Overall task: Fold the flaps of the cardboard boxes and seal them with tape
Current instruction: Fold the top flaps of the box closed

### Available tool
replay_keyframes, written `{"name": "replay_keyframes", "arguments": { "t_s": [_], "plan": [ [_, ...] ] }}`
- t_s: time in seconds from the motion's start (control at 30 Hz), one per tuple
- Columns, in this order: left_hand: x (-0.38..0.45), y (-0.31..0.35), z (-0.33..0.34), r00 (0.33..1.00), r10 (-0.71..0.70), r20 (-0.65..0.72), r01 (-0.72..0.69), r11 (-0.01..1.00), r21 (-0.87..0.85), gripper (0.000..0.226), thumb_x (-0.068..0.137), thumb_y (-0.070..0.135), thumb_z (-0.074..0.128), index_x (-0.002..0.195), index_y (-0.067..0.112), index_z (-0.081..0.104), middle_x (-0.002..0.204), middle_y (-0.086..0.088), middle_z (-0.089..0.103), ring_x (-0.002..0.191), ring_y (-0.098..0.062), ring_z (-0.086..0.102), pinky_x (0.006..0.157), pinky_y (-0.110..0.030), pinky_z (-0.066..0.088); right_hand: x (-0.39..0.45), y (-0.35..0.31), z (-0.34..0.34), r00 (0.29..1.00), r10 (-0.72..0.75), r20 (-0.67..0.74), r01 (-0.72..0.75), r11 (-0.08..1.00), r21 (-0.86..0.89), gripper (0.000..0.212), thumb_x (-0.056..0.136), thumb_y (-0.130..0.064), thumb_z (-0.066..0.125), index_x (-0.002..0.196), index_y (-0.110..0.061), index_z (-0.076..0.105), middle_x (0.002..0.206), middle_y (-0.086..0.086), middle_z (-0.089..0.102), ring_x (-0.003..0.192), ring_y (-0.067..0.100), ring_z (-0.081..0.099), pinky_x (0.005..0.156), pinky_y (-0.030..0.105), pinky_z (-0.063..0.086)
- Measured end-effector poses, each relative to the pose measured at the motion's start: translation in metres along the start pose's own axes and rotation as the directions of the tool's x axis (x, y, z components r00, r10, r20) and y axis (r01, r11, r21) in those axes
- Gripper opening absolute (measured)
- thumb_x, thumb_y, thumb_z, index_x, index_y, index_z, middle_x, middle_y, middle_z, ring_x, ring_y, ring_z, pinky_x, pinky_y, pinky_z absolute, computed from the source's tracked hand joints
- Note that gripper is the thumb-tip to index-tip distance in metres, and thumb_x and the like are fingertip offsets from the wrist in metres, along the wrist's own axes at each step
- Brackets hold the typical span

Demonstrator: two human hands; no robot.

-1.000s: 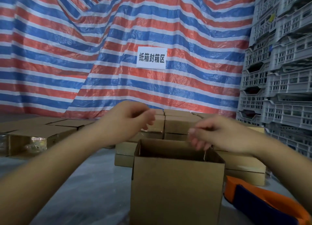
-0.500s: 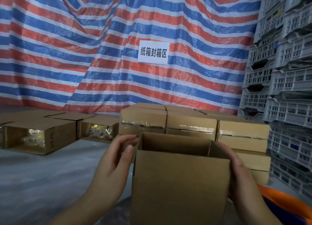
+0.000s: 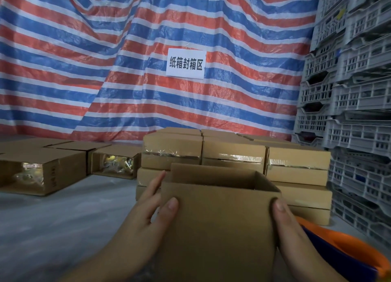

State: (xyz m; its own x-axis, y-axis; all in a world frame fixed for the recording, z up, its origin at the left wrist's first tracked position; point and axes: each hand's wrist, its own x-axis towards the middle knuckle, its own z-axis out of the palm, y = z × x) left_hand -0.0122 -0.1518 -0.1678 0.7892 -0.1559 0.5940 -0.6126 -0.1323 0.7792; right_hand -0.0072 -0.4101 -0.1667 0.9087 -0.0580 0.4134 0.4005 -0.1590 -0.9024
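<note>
An open-topped brown cardboard box (image 3: pixel 220 229) stands right in front of me, its flaps up. My left hand (image 3: pixel 146 216) holds its left side, thumb on the near face and fingers along the side wall. My right hand (image 3: pixel 289 229) holds the right side with the thumb on the near face; its fingers are hidden behind the box. An orange and blue tape dispenser (image 3: pixel 347 250) lies on the table at lower right, partly behind my right wrist.
Taped brown boxes (image 3: pixel 296 163) are stacked just behind the open box. Open boxes (image 3: pixel 42 169) lying on their sides sit at the left. Grey plastic crates (image 3: pixel 355 112) rise at the right. A striped tarp with a white sign (image 3: pixel 185 63) hangs behind.
Both hands came down from above the box to its sides. Since half a second ago the thumbs have wrapped onto the near face.
</note>
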Motion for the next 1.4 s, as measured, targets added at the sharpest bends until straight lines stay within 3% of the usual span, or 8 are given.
{"name": "replay_keyframes", "arguments": {
  "t_s": [0.13,0.27,0.43,0.53,0.73,0.97,1.07,1.4],
  "plan": [
    [-0.007,-0.009,0.001,0.995,-0.087,0.044,0.094,0.976,-0.195,0.038,0.074,0.047,0.061,0.110,0.042,0.071,0.123,0.009,0.067,0.108,-0.009,0.066,0.076,-0.019,0.056,-0.008,0.004,-0.006,0.991,-0.128,0.050,0.131,0.990,-0.060,0.084,0.045,-0.099,0.055,0.124,-0.072,0.043,0.129,-0.044,0.050,0.118,-0.020,0.046,0.100,0.021,0.038],
    [0.000,-0.014,-0.001,0.993,-0.115,0.017,0.116,0.967,-0.225,0.036,0.073,0.040,0.059,0.104,0.024,0.069,0.095,0.001,0.076,0.082,-0.013,0.073,0.059,-0.017,0.055,-0.014,0.005,-0.008,0.983,-0.170,0.069,0.173,0.984,-0.046,0.085,0.050,-0.097,0.059,0.129,-0.077,0.034,0.134,-0.051,0.040,0.125,-0.023,0.039,0.100,0.019,0.037],
    [0.002,-0.012,-0.001,0.998,-0.067,-0.021,0.061,0.974,-0.220,0.028,0.073,0.040,0.058,0.094,0.036,0.076,0.102,0.003,0.072,0.084,-0.012,0.072,0.062,-0.016,0.055,-0.021,-0.004,-0.001,0.988,-0.122,0.089,0.123,0.992,0.001,0.084,0.046,-0.092,0.063,0.123,-0.071,0.036,0.104,-0.055,0.054,0.097,-0.030,0.052,0.069,-0.005,0.041],
    [0.000,-0.010,-0.001,0.999,-0.034,-0.013,0.031,0.980,-0.194,0.027,0.075,0.038,0.058,0.095,0.040,0.075,0.109,0.002,0.069,0.090,-0.014,0.071,0.066,-0.019,0.056,-0.024,-0.006,0.001,0.987,-0.104,0.121,0.103,0.995,0.015,0.079,0.044,-0.094,0.064,0.117,-0.081,0.038,0.107,-0.049,0.059,0.100,-0.023,0.056,0.070,-0.003,0.043],
    [0.000,-0.012,-0.003,1.000,-0.003,-0.004,0.002,0.989,-0.148,0.018,0.090,0.035,0.059,0.098,0.043,0.073,0.114,-0.003,0.067,0.096,-0.017,0.070,0.070,-0.024,0.057,-0.022,-0.006,0.002,0.991,-0.097,0.093,0.101,0.994,-0.036,0.095,0.041,-0.097,0.059,0.125,-0.060,0.033,0.100,-0.053,0.057,0.096,-0.029,0.053,0.068,-0.005,0.040],
    [-0.002,-0.010,-0.003,0.999,-0.044,0.018,0.046,0.987,-0.153,0.024,0.081,0.059,0.061,0.097,0.045,0.073,0.114,0.006,0.067,0.097,-0.016,0.070,0.069,-0.023,0.057,-0.019,-0.004,-0.001,0.994,-0.057,0.097,0.059,0.998,-0.022,0.055,0.062,-0.088,0.061,0.109,-0.060,0.060,0.112,-0.040,0.061,0.098,-0.026,0.054,0.070,-0.005,0.040],
    [-0.002,-0.009,-0.004,0.999,-0.038,0.027,0.042,0.985,-0.170,0.026,0.084,0.058,0.057,0.097,0.043,0.074,0.114,0.006,0.068,0.096,-0.012,0.069,0.070,-0.018,0.055,-0.013,-0.001,-0.005,0.991,-0.070,0.111,0.071,0.998,0.001,0.062,0.045,-0.098,0.059,0.103,-0.073,0.061,0.130,-0.034,0.057,0.118,-0.012,0.054,0.089,0.008,0.045],
    [0.002,0.009,-0.006,0.999,-0.039,0.023,0.042,0.985,-0.167,0.033,0.076,0.053,0.048,0.098,0.052,0.073,0.119,0.014,0.068,0.105,0.001,0.064,0.079,-0.005,0.045,-0.001,0.000,-0.015,0.983,-0.015,0.181,0.015,1.000,0.003,0.065,0.046,-0.099,0.057,0.103,-0.069,0.063,0.125,-0.027,0.064,0.124,0.003,0.056,0.115,0.044,0.035]
  ]
}}
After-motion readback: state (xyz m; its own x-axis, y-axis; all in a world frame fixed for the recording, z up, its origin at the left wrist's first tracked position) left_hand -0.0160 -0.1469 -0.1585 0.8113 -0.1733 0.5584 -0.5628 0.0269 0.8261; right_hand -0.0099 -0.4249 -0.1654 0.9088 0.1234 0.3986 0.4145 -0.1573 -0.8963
